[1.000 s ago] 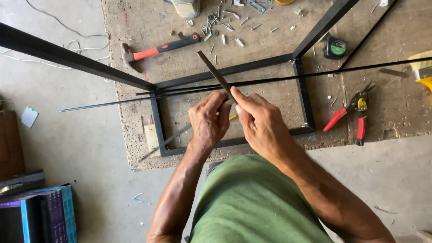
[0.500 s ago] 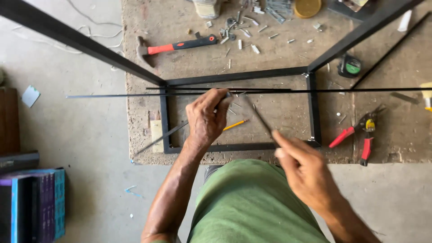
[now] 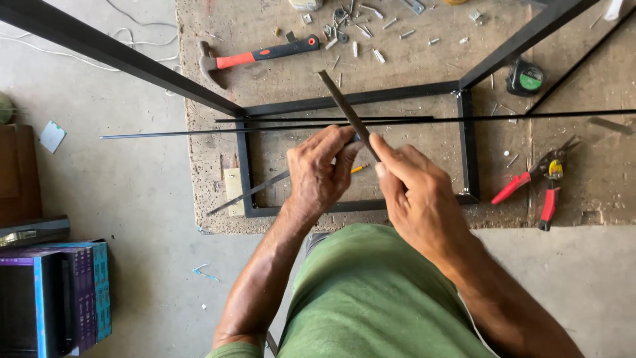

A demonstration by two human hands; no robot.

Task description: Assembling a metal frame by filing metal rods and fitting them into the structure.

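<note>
1. While my left hand (image 3: 321, 174) pinches the thin black rod (image 3: 199, 132) and steadies it, that rod runs level across the black steel frame (image 3: 244, 169), its bare left end well out past the slab's edge. I judge the work mid-way: the frame looks joined at its corners, but the rod lies loose and I cannot tell how much of it is dressed.
2. At the far left lie a stack of blue and purple cases (image 3: 66, 292) on smooth grey floor, and a claw hammer (image 3: 258, 56) with a red and black grip on the rough, pitted concrete slab (image 3: 205, 192).
3. Between my hands, the flat metal file (image 3: 344, 109) slants up and away, dull grey and narrow, crossing the rod.
4. My right hand (image 3: 417, 199) is closed around the file's near end, thumb and fingers pressed along it.
5. Small screws and scraps (image 3: 358, 30) litter the slab's top edge.
6. Farther right sit a round tape measure (image 3: 527, 78) with a green face, then red-handled snips (image 3: 540, 182), jaws shut, lying beside the frame.
</note>
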